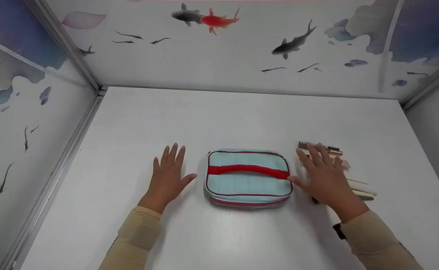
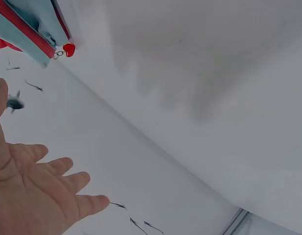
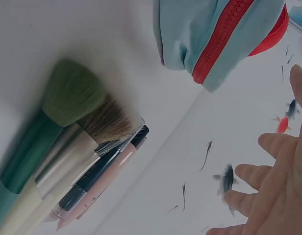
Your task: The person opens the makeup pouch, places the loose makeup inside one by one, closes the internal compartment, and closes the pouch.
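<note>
A light blue zip bag (image 1: 247,185) with red piping lies on the table, its red handle (image 1: 251,169) across the top. To its left, apart from it, my left hand (image 1: 167,183) has its fingers spread and holds nothing. My right hand (image 1: 322,180) also has spread fingers, the thumb tip close to the bag's right edge; whether they touch I cannot tell. Partly hidden behind that hand are makeup items, among them a green-bristled makeup brush (image 3: 75,93) and a brown-bristled brush (image 3: 109,122). In the left wrist view a red heart charm (image 2: 69,50) hangs at the bag's zip.
The white table (image 1: 204,116) is bounded by a back panel (image 1: 234,71) printed with fish and by side panels. Slim dark and pink items (image 3: 99,183) lie beside the brushes. A dark band (image 1: 339,231) shows at the right sleeve's cuff.
</note>
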Tool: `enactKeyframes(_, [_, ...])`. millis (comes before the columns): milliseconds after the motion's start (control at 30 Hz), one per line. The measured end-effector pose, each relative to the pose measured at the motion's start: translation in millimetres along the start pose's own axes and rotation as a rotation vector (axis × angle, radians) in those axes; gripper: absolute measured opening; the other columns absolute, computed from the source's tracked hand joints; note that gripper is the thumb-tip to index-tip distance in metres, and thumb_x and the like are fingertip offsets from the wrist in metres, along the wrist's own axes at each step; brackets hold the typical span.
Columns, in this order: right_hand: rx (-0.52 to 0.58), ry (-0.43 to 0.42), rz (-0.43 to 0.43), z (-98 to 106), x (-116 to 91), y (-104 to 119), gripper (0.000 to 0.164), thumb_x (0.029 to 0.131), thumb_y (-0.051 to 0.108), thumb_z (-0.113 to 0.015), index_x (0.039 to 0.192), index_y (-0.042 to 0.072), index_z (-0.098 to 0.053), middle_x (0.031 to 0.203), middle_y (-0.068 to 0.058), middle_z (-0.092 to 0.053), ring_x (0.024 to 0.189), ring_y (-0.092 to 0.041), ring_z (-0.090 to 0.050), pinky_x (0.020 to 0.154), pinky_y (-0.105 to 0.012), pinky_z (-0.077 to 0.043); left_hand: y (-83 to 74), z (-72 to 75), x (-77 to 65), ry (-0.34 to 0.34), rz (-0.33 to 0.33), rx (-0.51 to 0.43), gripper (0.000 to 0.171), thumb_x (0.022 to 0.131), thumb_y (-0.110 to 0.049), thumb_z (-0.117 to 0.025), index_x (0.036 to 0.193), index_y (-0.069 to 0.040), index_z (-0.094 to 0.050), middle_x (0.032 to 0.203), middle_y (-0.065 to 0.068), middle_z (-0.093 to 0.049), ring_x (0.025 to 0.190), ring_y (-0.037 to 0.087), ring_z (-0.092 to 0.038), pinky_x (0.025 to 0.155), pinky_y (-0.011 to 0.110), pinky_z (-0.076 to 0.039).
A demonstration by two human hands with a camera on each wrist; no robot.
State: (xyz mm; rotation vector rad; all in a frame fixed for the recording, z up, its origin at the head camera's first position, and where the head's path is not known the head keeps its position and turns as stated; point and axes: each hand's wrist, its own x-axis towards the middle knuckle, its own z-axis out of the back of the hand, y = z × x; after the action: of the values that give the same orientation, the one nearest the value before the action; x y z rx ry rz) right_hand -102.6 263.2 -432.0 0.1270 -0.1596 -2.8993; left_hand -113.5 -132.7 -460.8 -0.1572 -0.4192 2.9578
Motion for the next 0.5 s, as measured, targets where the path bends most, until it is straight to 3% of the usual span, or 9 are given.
enactKeyframes(200, [0.019, 0.040, 0.068, 8, 11, 10, 0.078, 0.090, 0.046, -0.062, 0.151, 0.011, -0.031, 0.156, -0.020, -0.021, 0.143, -0.041, -0.011, 0.107, -0.071, -0.011, -2.5, 1.6, 8.5, 0.079, 0.002, -0.066, 0.081, 0.092, -0.037, -0.064, 0.153, -0.008, -0.021, 0.159, 0.016, -0.017, 0.147, 0.034, -0.012, 0.114, 0.055, -0.015])
enactKeyframes(500, [0.023, 0.112, 0.107, 18, 24, 23, 0.075, 0.090, 0.044, -0.063, 0.150, 0.011, -0.033, 0.153, -0.019, -0.031, 0.140, -0.042, -0.025, 0.108, -0.065, -0.021, -6.4, 3.4, 17.8, 0.099, -0.016, -0.108, 0.075, 0.093, -0.033, -0.064, 0.152, -0.007, -0.026, 0.158, 0.015, -0.023, 0.147, 0.031, -0.014, 0.116, 0.051, -0.016])
